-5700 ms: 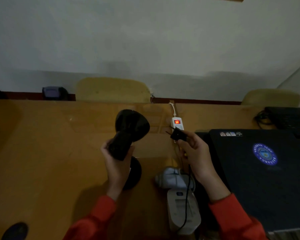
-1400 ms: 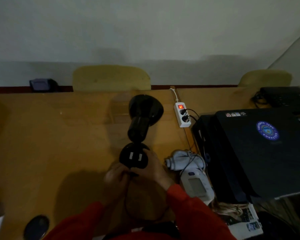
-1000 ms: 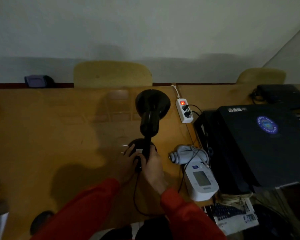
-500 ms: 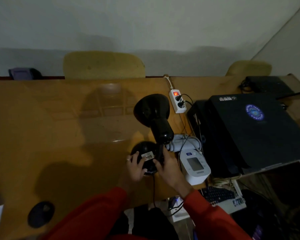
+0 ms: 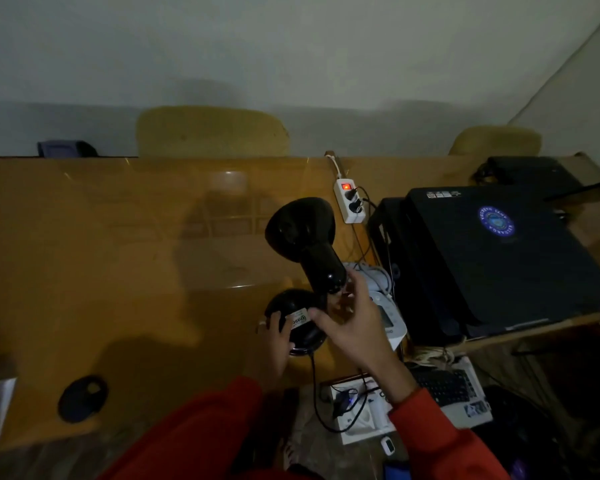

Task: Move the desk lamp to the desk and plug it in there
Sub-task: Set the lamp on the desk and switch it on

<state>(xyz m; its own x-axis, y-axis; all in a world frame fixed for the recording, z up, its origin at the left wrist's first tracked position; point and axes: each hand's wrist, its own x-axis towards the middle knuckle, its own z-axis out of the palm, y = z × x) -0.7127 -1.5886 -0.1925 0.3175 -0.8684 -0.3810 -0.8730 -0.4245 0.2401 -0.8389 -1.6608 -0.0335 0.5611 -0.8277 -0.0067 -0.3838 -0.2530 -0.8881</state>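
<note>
Left hand lies low with fingers curled, while the right hand hovers, fingers spread loosely apart.

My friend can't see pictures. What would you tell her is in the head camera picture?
A person in red sleeves steadies a black desk lamp on a wooden desk, the left hand on its round base and the right hand open by its neck. A white power strip with a lit red switch lies just behind, beside a closed black laptop.

Bare yellow wooden counter is lying open leftward; the black closed laptop and what seems a white monitor device are crowding the right.
</note>
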